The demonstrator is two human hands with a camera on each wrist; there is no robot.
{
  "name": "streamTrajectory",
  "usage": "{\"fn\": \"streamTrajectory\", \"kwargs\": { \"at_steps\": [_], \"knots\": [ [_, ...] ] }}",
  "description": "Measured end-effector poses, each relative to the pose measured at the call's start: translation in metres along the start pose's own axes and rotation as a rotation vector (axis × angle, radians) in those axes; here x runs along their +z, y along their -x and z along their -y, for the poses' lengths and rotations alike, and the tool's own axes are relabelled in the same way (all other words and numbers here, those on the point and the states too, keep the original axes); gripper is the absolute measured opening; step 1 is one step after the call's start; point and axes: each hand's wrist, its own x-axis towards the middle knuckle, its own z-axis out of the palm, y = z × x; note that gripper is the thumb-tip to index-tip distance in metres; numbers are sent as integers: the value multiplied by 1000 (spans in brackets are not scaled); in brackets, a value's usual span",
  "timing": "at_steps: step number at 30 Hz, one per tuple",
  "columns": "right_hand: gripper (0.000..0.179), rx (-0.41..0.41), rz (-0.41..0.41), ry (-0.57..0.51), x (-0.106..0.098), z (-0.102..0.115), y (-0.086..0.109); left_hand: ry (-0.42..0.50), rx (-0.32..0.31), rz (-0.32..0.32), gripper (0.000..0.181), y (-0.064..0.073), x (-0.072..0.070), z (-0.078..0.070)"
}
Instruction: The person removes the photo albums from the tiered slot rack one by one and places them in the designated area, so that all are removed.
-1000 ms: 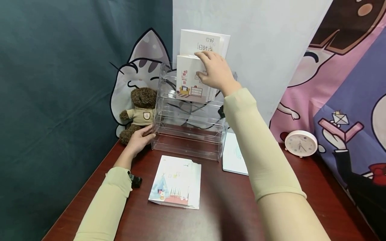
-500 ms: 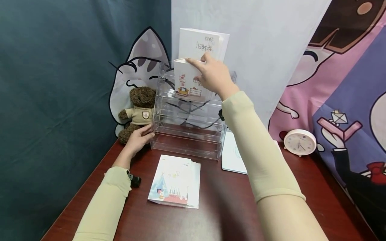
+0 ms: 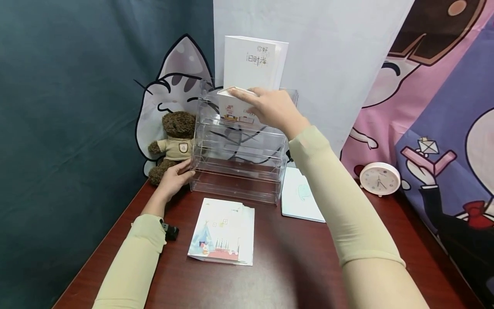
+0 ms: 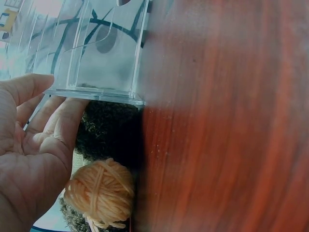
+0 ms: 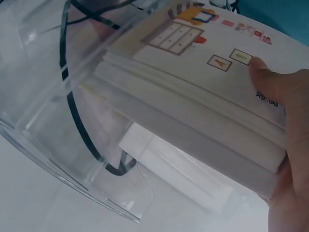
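A clear acrylic tiered rack (image 3: 235,195) stands on the table. My left hand (image 3: 174,183) grips its left side panel, thumb in front and fingers behind, as the left wrist view shows. At the upper tier my right hand (image 3: 275,109) holds a thick white book (image 3: 233,107) with a printed room scene; its top leans toward me. In the right wrist view, the thumb presses the cover of this book (image 5: 178,63) and the fingers go round the far side. Behind it a taller white book (image 3: 247,58) with Chinese lettering stands in the top tier.
An illustrated booklet stack (image 3: 220,231) lies on the table before the rack. Right of the rack lies a white notebook (image 3: 299,195), then a round clock (image 3: 380,178). A teddy bear (image 3: 178,133) sits at the left; an orange yarn ball (image 4: 101,191) is beside it.
The book under my right hand has tipped forward from nearly upright, its top edge coming down. The right hand has lowered with it. My left hand stays on the rack's side.
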Motion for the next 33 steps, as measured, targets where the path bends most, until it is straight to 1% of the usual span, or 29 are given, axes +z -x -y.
{"fn": "streamTrajectory", "kwargs": {
  "at_steps": [3, 6, 9, 10, 14, 16, 17, 18, 23, 29, 33],
  "knots": [
    [62, -38, -39, 4, 4, 3, 4, -15, 0, -3, 61, -1, 0, 1],
    [60, -53, -73, 12, 8, 6, 8, -23, -5, -3, 61, -2, 0, 2],
    [60, -76, -116, 35, 13, 6, 10, -12, -7, 1, 61, -3, -1, 2],
    [58, -86, -131, 43, 14, 7, 10, -3, -19, 4, 61, -1, 0, -3],
    [48, -126, -175, 67, 12, 8, 12, 8, -20, 2, 61, -3, 1, -6],
    [46, -139, -186, 73, 11, 9, 14, 7, -21, -1, 61, -4, 2, -7],
    [46, -144, -190, 75, 10, 10, 14, 6, -10, -5, 61, -6, 2, -3],
    [47, -148, -197, 75, 9, 11, 15, 9, -8, -7, 61, -6, 2, -3],
    [45, -144, -241, 57, 2, 15, 18, 28, -3, 0, 61, -5, 3, -1],
    [41, -140, -294, 27, -14, 22, 21, 33, -15, 7, 61, -5, 1, 3],
    [39, -152, -330, 7, -28, 27, 26, 27, -21, 11, 63, -5, 0, 4]
  ]
}}
